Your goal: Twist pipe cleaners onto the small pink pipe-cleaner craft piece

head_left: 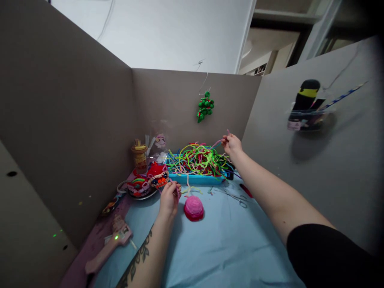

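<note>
Raised at the tray's right end, my right hand (232, 144) is closed in a pinch on a pink pipe cleaner (218, 142), whose tip sticks up above the fingers. My left hand (169, 196) is closed lower down, in front of the tray, with a small pinkish-purple pipe cleaner piece (178, 193) at its fingertips. Between and below the hands, a pink and red fuzzy dome (194, 208) rests on the blue cloth. A heap of pipe cleaners (201, 160), mostly green, yellow and pink, fills the blue tray (196, 179).
Left of the tray, a plate (144, 197) bears colourful fuzzy pieces beside a brown-lidded cup (139, 157). A pink glue gun (109, 246) lies front left. Scissors (240, 199) lie right. Grey panels surround the table; a green ornament (205, 106) and a pen holder (307, 120) hang there.
</note>
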A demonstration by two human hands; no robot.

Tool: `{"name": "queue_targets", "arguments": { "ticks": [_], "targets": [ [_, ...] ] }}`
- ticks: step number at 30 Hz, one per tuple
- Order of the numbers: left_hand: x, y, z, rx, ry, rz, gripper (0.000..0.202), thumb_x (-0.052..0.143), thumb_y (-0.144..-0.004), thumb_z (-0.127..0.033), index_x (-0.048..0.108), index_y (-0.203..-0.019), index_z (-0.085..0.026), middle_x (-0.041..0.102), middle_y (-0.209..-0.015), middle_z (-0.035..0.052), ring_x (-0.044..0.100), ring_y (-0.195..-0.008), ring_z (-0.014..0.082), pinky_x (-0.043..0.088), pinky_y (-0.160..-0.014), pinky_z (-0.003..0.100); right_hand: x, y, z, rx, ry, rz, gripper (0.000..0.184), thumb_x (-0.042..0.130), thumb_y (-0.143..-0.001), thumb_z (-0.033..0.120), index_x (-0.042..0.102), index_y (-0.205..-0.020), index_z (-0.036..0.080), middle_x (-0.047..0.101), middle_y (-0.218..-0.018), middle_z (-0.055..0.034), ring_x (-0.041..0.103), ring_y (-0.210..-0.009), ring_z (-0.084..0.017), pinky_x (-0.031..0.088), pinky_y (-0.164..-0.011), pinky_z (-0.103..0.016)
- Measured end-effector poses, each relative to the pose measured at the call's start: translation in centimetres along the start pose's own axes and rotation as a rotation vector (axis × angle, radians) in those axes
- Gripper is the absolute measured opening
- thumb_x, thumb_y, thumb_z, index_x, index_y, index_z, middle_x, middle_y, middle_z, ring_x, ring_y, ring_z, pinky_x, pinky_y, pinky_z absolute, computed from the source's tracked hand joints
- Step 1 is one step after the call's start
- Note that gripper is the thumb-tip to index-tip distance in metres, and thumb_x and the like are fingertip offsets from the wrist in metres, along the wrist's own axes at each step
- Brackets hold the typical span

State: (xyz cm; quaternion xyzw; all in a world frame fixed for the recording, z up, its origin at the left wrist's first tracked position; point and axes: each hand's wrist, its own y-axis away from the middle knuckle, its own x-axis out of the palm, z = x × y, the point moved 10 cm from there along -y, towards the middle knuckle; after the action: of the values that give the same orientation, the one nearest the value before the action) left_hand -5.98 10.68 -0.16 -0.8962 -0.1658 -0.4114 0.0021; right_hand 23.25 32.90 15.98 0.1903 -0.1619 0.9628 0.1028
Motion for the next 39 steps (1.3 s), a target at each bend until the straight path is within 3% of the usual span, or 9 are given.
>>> {"name": "queue_targets", "arguments": {
  "ticks": [6,11,16,22,26,32,35,39],
  "targets": [
    [0.0,0.0,0.1,-0.014,-0.004,-0.007,0.019,0.068,-0.065,-0.017,0.055,-0.078,-0.014,0.061,-0.061,-0.0001,0.055,-0.049,0.0061,0.042,-0.048,0.015,-1.1,-0.6,1.0,0.016,-0.052,0.015,0.011,0.046,-0.074,0.012,0.039,-0.073,0.021,0.044,-0.05,0.0104,0.036,-0.034,-0.003,0.036,-0.039,-0.013],
    [-0.1,-0.1,0.2,-0.009,-0.012,-0.011,0.019,0.068,-0.065,-0.017,0.055,-0.078,-0.014,0.06,-0.061,-0.0001,0.054,-0.048,0.0062,0.042,-0.048,0.015,-0.2,-0.3,1.1,-0.076,0.302,0.205,0.01,0.05,-0.076,0.029,0.045,-0.074,0.02,0.046,-0.05,0.0091,0.034,-0.036,-0.004,0.032,-0.04,-0.013],
    [-0.1,-0.1,0.4,-0.017,-0.012,-0.017,0.017,0.067,-0.066,-0.017,0.055,-0.078,-0.014,0.06,-0.061,0.0001,0.054,-0.048,0.0063,0.041,-0.046,0.015,1.5,3.6,-4.2,0.009,0.659,0.511,0.019,0.064,-0.065,0.033,0.057,-0.064,0.015,0.053,-0.047,0.0029,0.045,-0.042,-0.007,0.035,-0.042,-0.017],
    [0.0,0.0,0.4,-0.015,-0.012,-0.012,0.015,0.066,-0.067,-0.015,0.055,-0.077,-0.014,0.061,-0.061,0.0003,0.054,-0.048,0.0062,0.041,-0.047,0.015,3.7,8.8,-11.4,-0.037,1.068,0.733,0.004,0.064,-0.064,0.02,0.065,-0.064,0.015,0.063,-0.058,0.0011,0.053,-0.055,-0.01,0.039,-0.054,-0.018],
    [-0.2,0.0,0.4,-0.001,-0.013,-0.017,0.016,0.068,-0.065,-0.015,0.056,-0.076,-0.013,0.061,-0.061,-0.0001,0.054,-0.048,0.0052,0.042,-0.048,0.014,3.5,8.2,-13.6,-0.097,1.274,0.706,0.011,0.056,-0.072,0.017,0.067,-0.073,0.016,0.067,-0.073,-0.001,0.057,-0.069,-0.012,0.04,-0.064,-0.019],
    [-0.3,-0.2,0.6,-0.004,-0.029,-0.019,0.021,0.072,-0.062,-0.02,0.057,-0.076,-0.014,0.061,-0.061,-0.0003,0.054,-0.047,0.0061,0.041,-0.046,0.015,2.1,6.0,-13.8,-0.124,1.462,0.654,0.014,0.055,-0.075,0.017,0.067,-0.069,0.016,0.067,-0.071,-0.0034,0.057,-0.068,-0.014,0.04,-0.062,-0.021],
    [0.0,-0.1,0.5,0.004,-0.04,-0.003,0.024,0.073,-0.061,-0.022,0.056,-0.076,-0.014,0.06,-0.061,-0.0005,0.054,-0.048,0.0065,0.041,-0.046,0.016,3.4,6.3,-12.8,-0.204,1.455,0.623,0.011,0.057,-0.073,0.019,0.067,-0.068,0.016,0.067,-0.078,-0.0062,0.058,-0.078,-0.018,0.04,-0.069,-0.023],
    [0.0,0.1,0.7,0.006,-0.053,-0.007,0.027,0.074,-0.06,-0.024,0.056,-0.077,-0.014,0.06,-0.062,-0.0002,0.053,-0.048,0.0063,0.041,-0.046,0.016,6.3,6.0,-10.4,-0.317,1.358,0.523,0.021,0.047,-0.081,0.024,0.066,-0.082,0.016,0.065,-0.096,-0.0105,0.054,-0.097,-0.022,0.038,-0.085,-0.028]
  ]
}}
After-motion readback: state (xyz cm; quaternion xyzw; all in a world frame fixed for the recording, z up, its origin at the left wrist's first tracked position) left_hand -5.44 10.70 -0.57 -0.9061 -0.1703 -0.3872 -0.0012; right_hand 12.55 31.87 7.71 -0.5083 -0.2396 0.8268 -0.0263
